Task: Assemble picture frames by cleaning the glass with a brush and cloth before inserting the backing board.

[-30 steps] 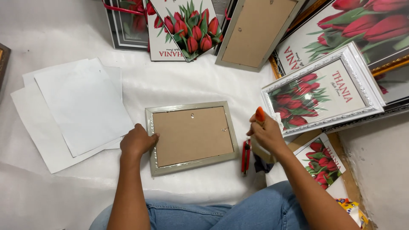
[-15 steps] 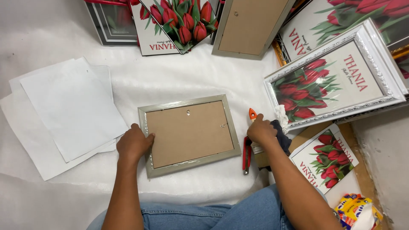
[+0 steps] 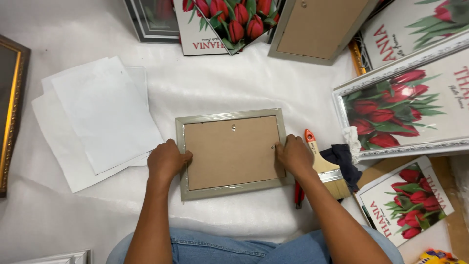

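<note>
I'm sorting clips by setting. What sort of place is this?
Probably a picture-framing workspace. Both hands press a silver frame lying face down on a white sheet-covered surface, with red tulip prints, more frames and a wooden-handled paintbrush lying around it.

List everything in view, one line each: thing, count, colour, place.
small frame: one, silver rim with brown backing, face down at centre
paper sheets: a few, white, stacked left of the small frame
paintbrush: one, pale wood handle with orange tip, right of the small frame
dark cloth: one, navy, beside the paintbrush
tulip prints: several, red and green on white, along top and right
large white frame: one, holding a tulip print, at right
gold frame: one, at left edge
white sheet: one, covering the work surface
left hand: on the small frame's left edge
right hand: on the small frame's right edge
</note>
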